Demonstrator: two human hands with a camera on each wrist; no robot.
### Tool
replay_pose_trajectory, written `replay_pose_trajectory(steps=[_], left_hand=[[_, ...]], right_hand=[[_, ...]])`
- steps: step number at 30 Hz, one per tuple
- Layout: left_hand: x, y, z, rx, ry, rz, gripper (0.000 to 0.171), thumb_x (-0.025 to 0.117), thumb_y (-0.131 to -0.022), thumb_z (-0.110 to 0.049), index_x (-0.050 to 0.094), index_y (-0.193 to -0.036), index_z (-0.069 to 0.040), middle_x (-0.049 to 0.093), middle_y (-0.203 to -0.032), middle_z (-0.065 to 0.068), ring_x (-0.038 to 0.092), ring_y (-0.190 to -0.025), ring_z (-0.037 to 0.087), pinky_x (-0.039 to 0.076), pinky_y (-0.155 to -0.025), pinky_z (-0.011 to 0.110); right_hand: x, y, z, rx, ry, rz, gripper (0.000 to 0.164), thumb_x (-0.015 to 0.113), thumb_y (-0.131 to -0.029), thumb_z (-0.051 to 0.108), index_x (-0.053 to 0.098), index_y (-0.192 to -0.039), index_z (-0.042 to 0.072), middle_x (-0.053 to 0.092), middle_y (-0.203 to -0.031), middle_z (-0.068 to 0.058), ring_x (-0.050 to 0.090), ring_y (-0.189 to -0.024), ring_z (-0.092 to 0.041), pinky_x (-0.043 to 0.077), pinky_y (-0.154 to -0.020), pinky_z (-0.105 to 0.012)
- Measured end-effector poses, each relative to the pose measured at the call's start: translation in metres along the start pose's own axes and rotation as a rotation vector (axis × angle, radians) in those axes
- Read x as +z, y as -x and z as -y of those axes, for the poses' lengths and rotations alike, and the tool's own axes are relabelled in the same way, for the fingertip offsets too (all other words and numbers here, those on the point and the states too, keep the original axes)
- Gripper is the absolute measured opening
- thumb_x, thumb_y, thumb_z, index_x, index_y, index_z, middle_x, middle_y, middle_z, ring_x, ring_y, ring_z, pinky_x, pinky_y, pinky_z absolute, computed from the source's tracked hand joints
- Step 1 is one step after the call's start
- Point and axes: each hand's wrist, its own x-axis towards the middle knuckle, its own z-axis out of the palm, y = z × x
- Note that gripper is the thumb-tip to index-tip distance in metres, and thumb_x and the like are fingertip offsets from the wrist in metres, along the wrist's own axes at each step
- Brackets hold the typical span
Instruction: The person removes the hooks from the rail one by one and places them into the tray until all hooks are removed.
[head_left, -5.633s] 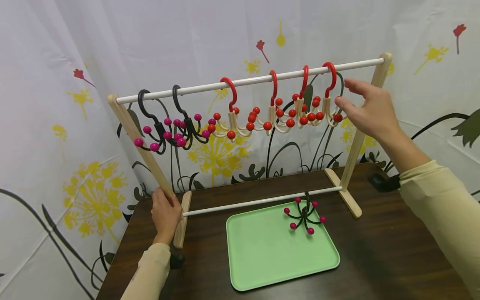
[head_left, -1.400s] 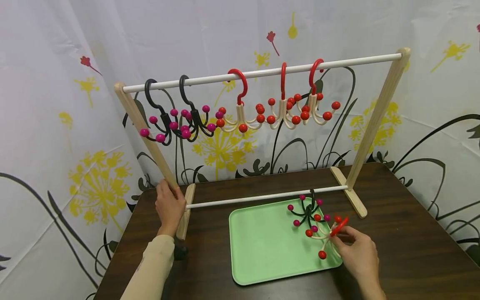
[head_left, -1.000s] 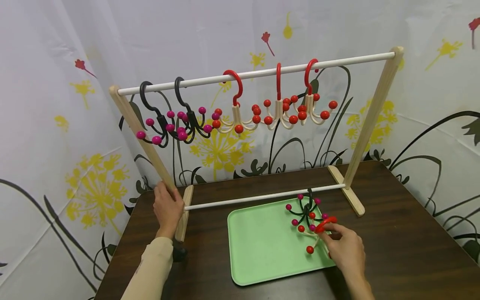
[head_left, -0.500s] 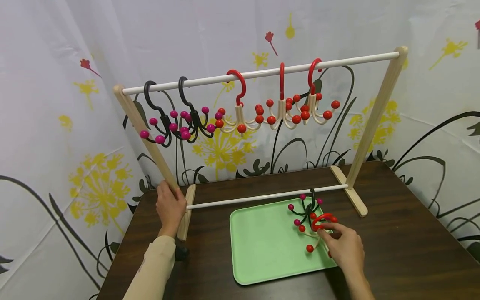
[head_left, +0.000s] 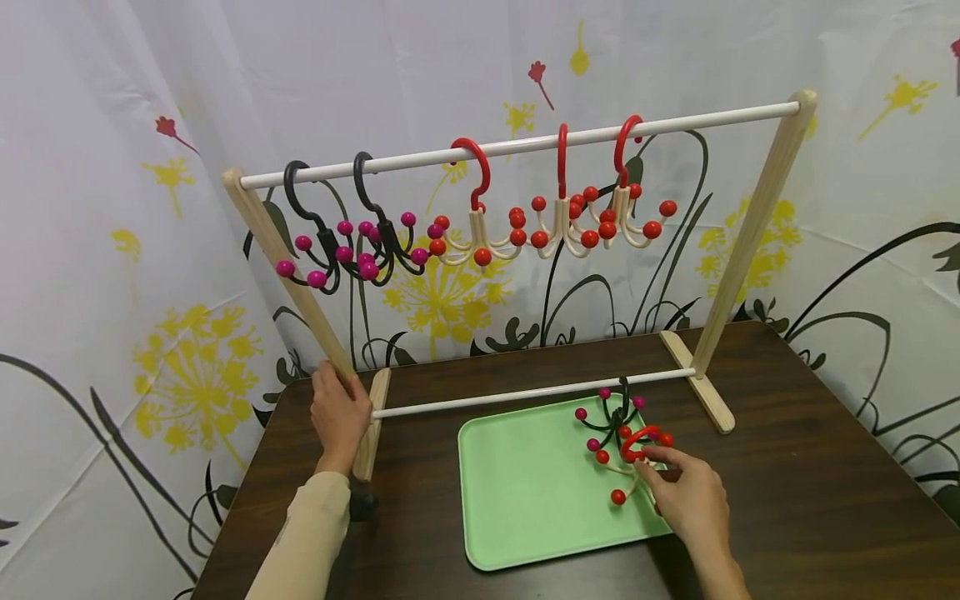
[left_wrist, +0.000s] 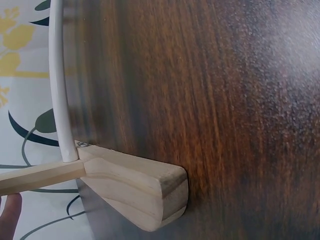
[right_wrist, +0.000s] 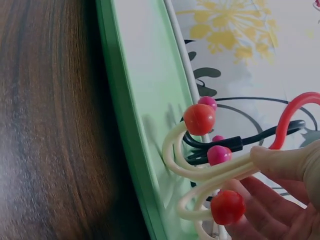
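Note:
My right hand (head_left: 693, 492) pinches a cream multi-arm hanger (right_wrist: 215, 172) near the base of its red hook (right_wrist: 287, 117). Its red ball tips hang at the right end of the green tray (head_left: 532, 500). Just behind, overlapped by it, a black hanger with magenta balls (head_left: 617, 419) stands on the tray with its hook up. At the left, my left hand (head_left: 341, 417) grips the lower part of the rack's wooden post (head_left: 315, 317); only a fingertip (left_wrist: 11, 215) shows in the left wrist view.
From the rack's white top rail (head_left: 697, 123) hang two black hangers (head_left: 386, 237) at the left and three red-hooked ones (head_left: 477, 229) toward the middle. A lower bar (head_left: 480, 402) runs behind the tray. The dark table (head_left: 795, 467) backs onto a patterned curtain (head_left: 187, 83).
The rightmost red-hooked hanger has left the rail; my right hand has brought it down to the tray and shifted it slightly left. My left hand has stayed on the post.

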Motion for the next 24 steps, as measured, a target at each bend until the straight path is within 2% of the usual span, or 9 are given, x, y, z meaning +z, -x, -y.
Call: replay_pose_trajectory(steps=[5, 8, 13, 15, 17, 20, 24], left_hand=[[0.000, 0.000, 0.000, -0.001, -0.004, -0.001, 0.028, 0.062, -0.088, -0.012, 0.046, -0.106, 0.001, 0.046, -0.088, 0.023, 0.053, -0.067, 0.055, 0.040, -0.057, 0.064], [0.000, 0.000, -0.001, -0.006, -0.006, 0.005, 0.028, 0.062, -0.088, -0.012, 0.046, -0.106, 0.001, 0.046, -0.089, 0.023, 0.053, -0.068, 0.055, 0.040, -0.058, 0.064], [0.000, 0.001, 0.000, -0.006, -0.007, 0.003, 0.028, 0.062, -0.088, -0.012, 0.046, -0.107, 0.001, 0.046, -0.089, 0.023, 0.053, -0.068, 0.054, 0.040, -0.058, 0.063], [0.001, 0.001, 0.001, -0.007, -0.005, 0.002, 0.028, 0.062, -0.088, -0.012, 0.047, -0.106, 0.001, 0.046, -0.089, 0.023, 0.053, -0.068, 0.054, 0.039, -0.057, 0.063], [0.002, 0.001, 0.002, -0.008, -0.004, 0.001, 0.027, 0.062, -0.087, -0.012, 0.047, -0.106, 0.001, 0.046, -0.089, 0.023, 0.053, -0.067, 0.054, 0.039, -0.057, 0.063], [0.003, 0.001, 0.002, -0.014, -0.002, 0.000, 0.027, 0.062, -0.087, -0.012, 0.047, -0.105, 0.001, 0.046, -0.089, 0.022, 0.053, -0.067, 0.053, 0.039, -0.056, 0.063], [0.004, 0.000, 0.001, -0.012, -0.003, 0.002, 0.027, 0.062, -0.087, -0.012, 0.047, -0.105, 0.001, 0.046, -0.090, 0.022, 0.053, -0.068, 0.053, 0.039, -0.057, 0.063]], right_hand=[[-0.010, 0.001, 0.001, -0.024, -0.040, 0.011, 0.032, 0.079, -0.082, 0.018, 0.074, -0.111, 0.006, 0.074, -0.091, -0.013, 0.072, -0.082, -0.025, 0.049, -0.063, -0.034], [-0.024, 0.002, 0.003, -0.038, -0.039, -0.017, 0.029, 0.079, -0.082, 0.012, 0.074, -0.109, 0.006, 0.074, -0.092, -0.013, 0.072, -0.083, -0.024, 0.048, -0.064, -0.029], [-0.050, -0.001, 0.013, -0.148, -0.090, -0.153, 0.022, 0.078, -0.082, 0.006, 0.075, -0.103, 0.005, 0.074, -0.093, -0.012, 0.068, -0.074, -0.001, 0.046, -0.062, -0.014], [-0.062, -0.005, 0.025, -0.205, -0.133, -0.206, 0.020, 0.078, -0.082, 0.005, 0.075, -0.102, 0.004, 0.074, -0.094, -0.012, 0.064, -0.072, 0.008, 0.046, -0.062, -0.010], [-0.074, -0.010, 0.040, -0.264, -0.181, -0.253, 0.019, 0.077, -0.083, 0.006, 0.075, -0.101, 0.003, 0.074, -0.092, -0.010, 0.062, -0.071, 0.011, 0.046, -0.061, -0.009], [-0.093, -0.018, 0.066, -0.353, -0.215, -0.311, 0.018, 0.076, -0.085, 0.008, 0.075, -0.102, 0.005, 0.074, -0.092, -0.001, 0.063, -0.073, 0.009, 0.046, -0.063, -0.009], [-0.114, -0.032, 0.099, -0.490, -0.235, -0.332, 0.020, 0.075, -0.086, 0.009, 0.075, -0.106, 0.007, 0.072, -0.094, 0.006, 0.064, -0.078, 0.005, 0.046, -0.069, -0.009]])
